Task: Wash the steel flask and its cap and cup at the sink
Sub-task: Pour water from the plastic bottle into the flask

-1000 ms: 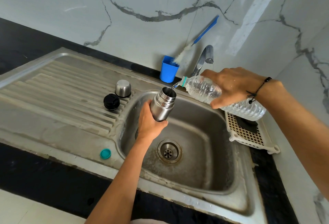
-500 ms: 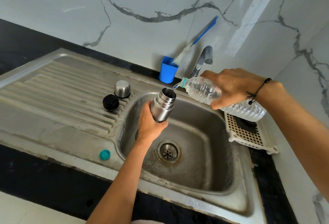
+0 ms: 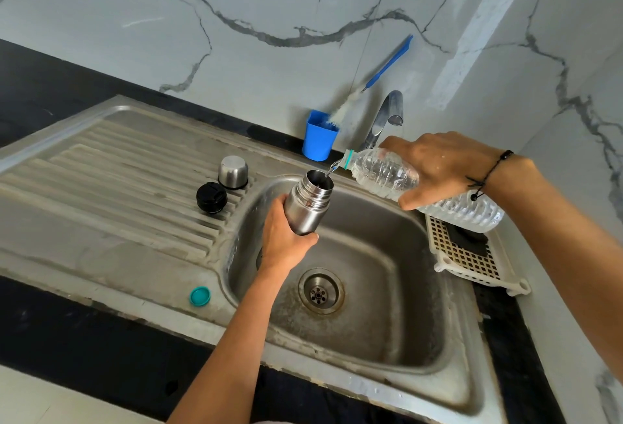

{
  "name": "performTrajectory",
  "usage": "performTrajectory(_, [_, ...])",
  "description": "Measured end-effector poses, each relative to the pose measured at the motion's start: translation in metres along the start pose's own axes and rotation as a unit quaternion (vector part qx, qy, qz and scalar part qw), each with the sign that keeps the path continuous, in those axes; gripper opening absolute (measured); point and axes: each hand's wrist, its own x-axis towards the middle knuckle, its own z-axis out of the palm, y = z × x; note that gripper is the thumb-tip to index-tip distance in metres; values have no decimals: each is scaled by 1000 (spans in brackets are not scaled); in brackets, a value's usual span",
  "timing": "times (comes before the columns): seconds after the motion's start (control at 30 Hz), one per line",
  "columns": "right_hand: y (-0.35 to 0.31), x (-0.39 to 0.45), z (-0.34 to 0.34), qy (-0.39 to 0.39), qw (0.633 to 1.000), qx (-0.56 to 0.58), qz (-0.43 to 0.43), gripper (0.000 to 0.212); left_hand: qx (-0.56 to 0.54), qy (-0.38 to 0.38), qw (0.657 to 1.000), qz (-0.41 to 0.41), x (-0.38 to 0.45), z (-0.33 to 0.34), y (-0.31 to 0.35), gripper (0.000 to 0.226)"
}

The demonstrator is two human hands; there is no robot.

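flask: steel flask held over the sink basin, mouth open, tilted a bit toward the bottle; left hand wrapped round its lower body, fingers clamped on it.
bottle: clear plastic bottle tipped nearly flat, neck just above the flask mouth; right hand grips it from on top, fingers curled round.
change: I see almost none vs 1 s and 0.5 s back. Same pose both hands, thin stream of water going into the flask then and now, so the pour is ongoing (fill lvl inside not visible).
meaning: I judge we're mid rinse-fill of the flask; no scrub or swirl yet, early in the task.
cap: black cap on the drainboard, apart from the flask, untouched.
cup: steel cup upside down just behind the cap, also unwashed I'd say.
other: teal bottle lid on the sink's front rim; bottle brush standing in blue holder by the tap, prob. needed next.
risk: stream is narrow and the mouth small, so a wobble would spill into the basin only.
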Motion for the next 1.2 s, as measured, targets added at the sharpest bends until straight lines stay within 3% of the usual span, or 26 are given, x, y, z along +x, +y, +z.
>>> performTrajectory(1.2, [0, -5, -1, 6, 1000, -3, -3, 74, -3, -1, 1000, 0, -1, 0, -1, 81])
